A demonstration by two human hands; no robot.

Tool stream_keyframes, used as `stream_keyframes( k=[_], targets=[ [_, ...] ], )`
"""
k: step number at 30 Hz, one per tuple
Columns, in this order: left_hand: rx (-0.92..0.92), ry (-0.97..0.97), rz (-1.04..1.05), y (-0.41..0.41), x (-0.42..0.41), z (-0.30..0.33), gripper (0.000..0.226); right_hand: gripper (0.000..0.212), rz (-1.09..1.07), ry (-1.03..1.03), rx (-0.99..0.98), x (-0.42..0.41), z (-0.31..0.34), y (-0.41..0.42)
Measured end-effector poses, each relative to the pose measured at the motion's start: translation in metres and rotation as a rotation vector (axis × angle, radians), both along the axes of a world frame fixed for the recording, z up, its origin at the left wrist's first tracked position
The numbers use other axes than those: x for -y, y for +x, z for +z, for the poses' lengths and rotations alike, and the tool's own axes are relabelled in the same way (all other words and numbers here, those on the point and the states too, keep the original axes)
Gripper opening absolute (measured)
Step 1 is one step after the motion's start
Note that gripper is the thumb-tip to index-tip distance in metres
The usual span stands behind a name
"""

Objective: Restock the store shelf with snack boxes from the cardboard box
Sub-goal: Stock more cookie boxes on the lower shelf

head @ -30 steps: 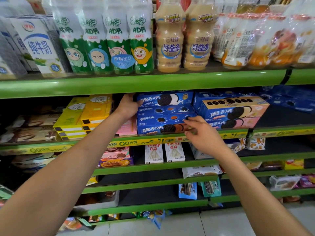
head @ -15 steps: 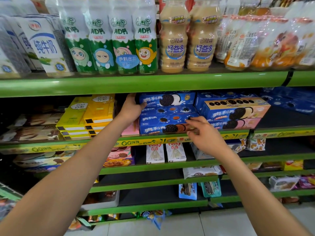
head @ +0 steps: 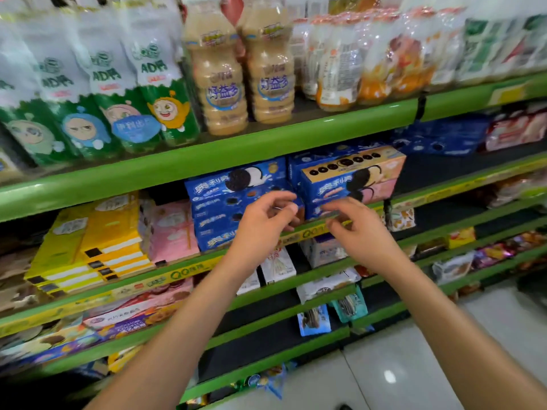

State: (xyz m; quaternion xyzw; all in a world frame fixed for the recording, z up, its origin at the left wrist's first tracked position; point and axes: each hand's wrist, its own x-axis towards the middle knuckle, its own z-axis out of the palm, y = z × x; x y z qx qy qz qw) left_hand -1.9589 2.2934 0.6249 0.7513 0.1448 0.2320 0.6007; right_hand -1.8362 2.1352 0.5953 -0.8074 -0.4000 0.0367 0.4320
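— Looking at the two hands: the left hand [head: 263, 220] hangs just in front of the stack of blue snack boxes [head: 233, 208] on the middle shelf [head: 183, 272], fingers [head: 288, 207] loosely curled, holding nothing that I can make out. The right hand [head: 359, 229] is beside it, nearer the boxes with the pink and tan faces [head: 355, 179].

— And the right fingers?

— Motion blur smears them; they look half bent and apart, possibly brushing the shelf's yellow price strip [head: 307, 233], but I cannot tell whether they touch anything.

— Where's the cardboard box?

— Not in view. Only the stock already on the shelf shows: the blue stack upright at the shelf's front edge, pink boxes [head: 174, 232] to its left, yellow boxes [head: 97, 247] further left.

— So what could go wrong?

— My judgement: the blue stack stands several high, right at the lip. A curled finger catching a box corner as a hand passes could drag the top one forward, off the shelf and down to the tiled floor [head: 414, 365]. The tan-topped box next door sits slightly askew, so a knock from the right hand might shift it too. Bottles [head: 219, 84] above sit clear of both hands.
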Motion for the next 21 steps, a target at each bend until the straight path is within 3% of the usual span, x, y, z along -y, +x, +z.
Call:
stream_keyframes(
  k=[12, 17, 21],
  targets=[
    [-0.117, 0.043, -0.271, 0.216, 0.172, 0.002, 0.021, 0.029, -0.375, 0.2, -0.169, 0.152, -0.018, 0.156],
    [-0.12, -0.065, -0.032, 0.335, 0.21, -0.016, 0.025, 0.021, -0.453, 0.24, -0.263, 0.202, -0.029, 0.261],
    [-0.062, -0.184, 0.334, 0.403, 0.204, -0.021, 0.037, 0.037, -0.43, 0.237, -0.324, 0.217, -0.024, 0.332]
  ],
)
